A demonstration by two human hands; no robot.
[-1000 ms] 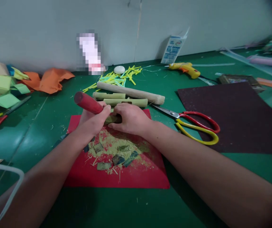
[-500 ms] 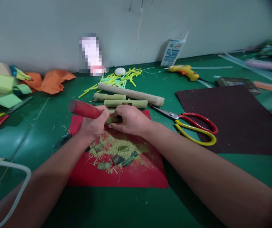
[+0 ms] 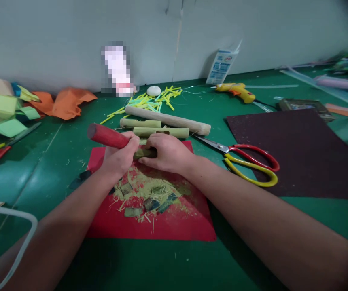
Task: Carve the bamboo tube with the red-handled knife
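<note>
My left hand (image 3: 119, 157) is wrapped round a thick red wooden handle (image 3: 109, 136) that slants up to the left; the tool's working end is hidden by my hands. Close against it, my right hand (image 3: 168, 151) is closed over a greenish bamboo piece (image 3: 143, 153), its fingers bent at the top. Below both hands lies a red sheet (image 3: 180, 226), strewn with pale shavings, dust and several dark green bamboo chips (image 3: 133, 211). Just beyond the hands are two notched bamboo tubes, one (image 3: 140, 123) behind the other (image 3: 174, 132).
A wooden stick (image 3: 168, 118) lies behind the tubes, near cut yellow straws (image 3: 170, 95). Scissors (image 3: 253, 157) rest at the right, partly over a dark board (image 3: 307, 157). Farther back is a yellow glue gun (image 3: 237, 92). Coloured papers (image 3: 5, 109) are piled at the left.
The red handle's free end has risen slightly, and my left hand has shifted a little with it. My right hand stays in nearly the same place.
</note>
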